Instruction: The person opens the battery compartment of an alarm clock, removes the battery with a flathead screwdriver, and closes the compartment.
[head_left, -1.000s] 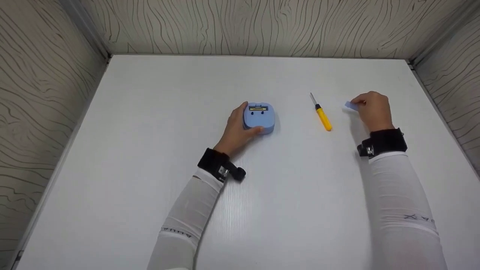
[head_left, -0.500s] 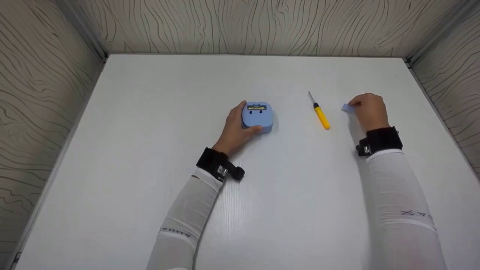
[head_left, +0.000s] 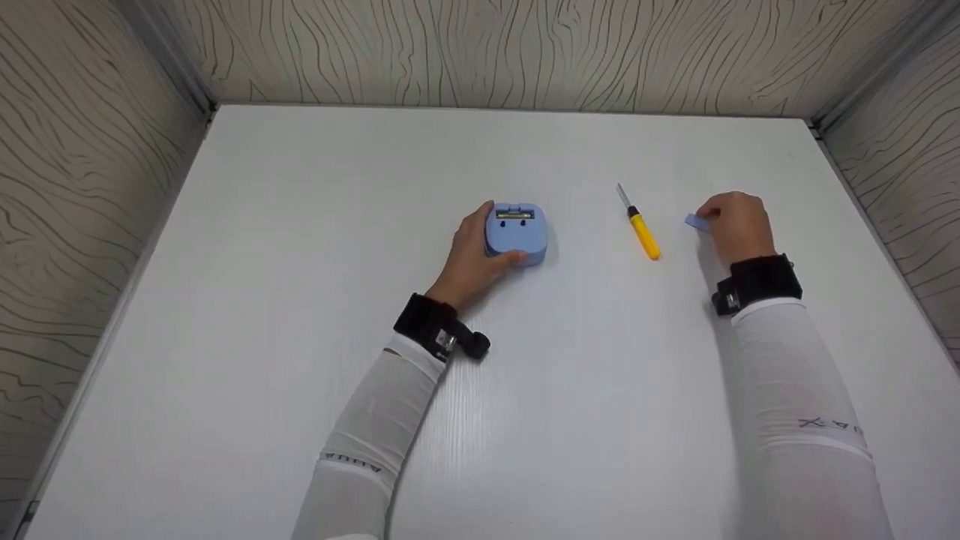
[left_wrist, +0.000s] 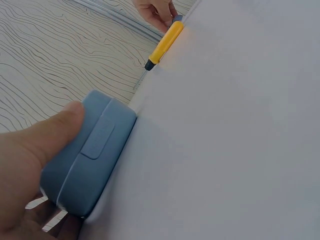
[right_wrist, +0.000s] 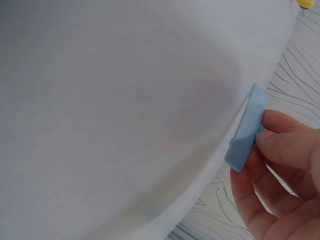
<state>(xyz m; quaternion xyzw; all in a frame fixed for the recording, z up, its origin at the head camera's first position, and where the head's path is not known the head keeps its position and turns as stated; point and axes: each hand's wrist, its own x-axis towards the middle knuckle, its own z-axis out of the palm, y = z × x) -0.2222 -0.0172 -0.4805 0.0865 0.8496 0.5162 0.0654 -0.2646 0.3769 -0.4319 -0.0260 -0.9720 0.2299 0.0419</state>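
White table (head_left: pixel 300 187), far edge meeting wood-grain wall (head_left: pixel 420 52). Left hand (head_left: pixel 476 259): partly spread, thumb and fingers curved round blue device (head_left: pixel 516 238), gripping sides. Right hand (head_left: pixel 741 226): fingers bent, thumb and fingertips pinching light-blue strip (right_wrist: pixel 247 132). Device: resting on table, slotted face up. Yellow-handled screwdriver (head_left: pixel 643 234): lying on table between hands, touching neither, shaft towards wall. Strip: well apart from device; contact with table unclear. Slot (head_left: pixel 515 214): near device's far edge, gold-coloured bar inside.
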